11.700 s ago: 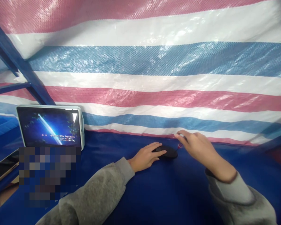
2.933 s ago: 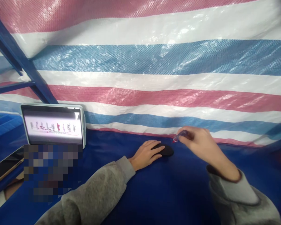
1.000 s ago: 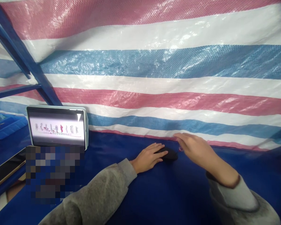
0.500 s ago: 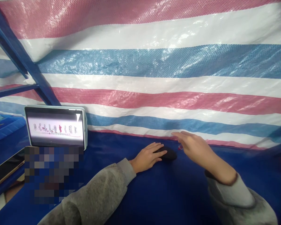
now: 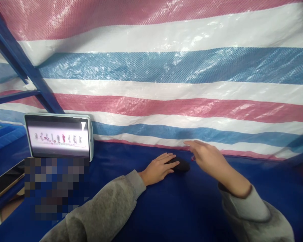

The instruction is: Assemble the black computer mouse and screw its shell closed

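Note:
My left hand [image 5: 159, 168] rests on the blue surface with its fingers spread, their tips touching the left side of a dark rounded object [image 5: 181, 164]. Just right of that object, my right hand [image 5: 204, 155] is held near the striped sheet, its index finger stretched out to the left. A small pinkish-red thing [image 5: 193, 158] shows beneath its fingers, too small to make out. Its other fingers are curled and partly hidden, so whether they hold the thing cannot be told.
A tablet [image 5: 58, 136] with a lit screen stands at the left. Before it lie a phone [image 5: 6, 181] and a blurred-out patch. A blue tray [image 5: 7, 136] sits at the far left, below a blue metal frame [image 5: 27, 72]. The striped sheet [image 5: 166, 67] hangs behind.
Another person's fingers at the tray on the far left have gone out of view. My right hand has shifted very slightly left; my left hand stays at the dark object.

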Demonstrator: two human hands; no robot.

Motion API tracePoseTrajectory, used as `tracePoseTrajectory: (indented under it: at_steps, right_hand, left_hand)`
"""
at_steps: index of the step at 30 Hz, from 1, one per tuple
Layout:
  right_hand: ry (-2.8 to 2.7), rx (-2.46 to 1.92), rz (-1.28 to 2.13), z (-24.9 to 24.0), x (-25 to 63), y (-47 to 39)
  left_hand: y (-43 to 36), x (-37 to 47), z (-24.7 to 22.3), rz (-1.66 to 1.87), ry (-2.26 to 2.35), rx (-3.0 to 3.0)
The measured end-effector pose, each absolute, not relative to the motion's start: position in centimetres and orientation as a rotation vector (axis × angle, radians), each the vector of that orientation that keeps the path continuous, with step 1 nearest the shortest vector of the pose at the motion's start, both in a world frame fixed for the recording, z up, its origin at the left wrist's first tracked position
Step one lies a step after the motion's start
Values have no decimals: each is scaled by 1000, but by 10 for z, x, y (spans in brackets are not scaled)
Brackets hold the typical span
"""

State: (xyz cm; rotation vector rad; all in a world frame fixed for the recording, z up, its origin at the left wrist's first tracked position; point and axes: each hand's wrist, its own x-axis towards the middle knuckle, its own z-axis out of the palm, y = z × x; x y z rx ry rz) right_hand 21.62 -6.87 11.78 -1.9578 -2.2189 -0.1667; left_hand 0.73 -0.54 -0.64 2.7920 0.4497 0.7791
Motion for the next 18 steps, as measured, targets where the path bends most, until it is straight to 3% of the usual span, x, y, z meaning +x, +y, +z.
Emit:
tracePoseTrajectory:
  at_steps: [18]
  right_hand:
    - [-2160,-1937,-140,121,213,-70]
  left_hand:
    - [-6,7,-6,771,464,2799]
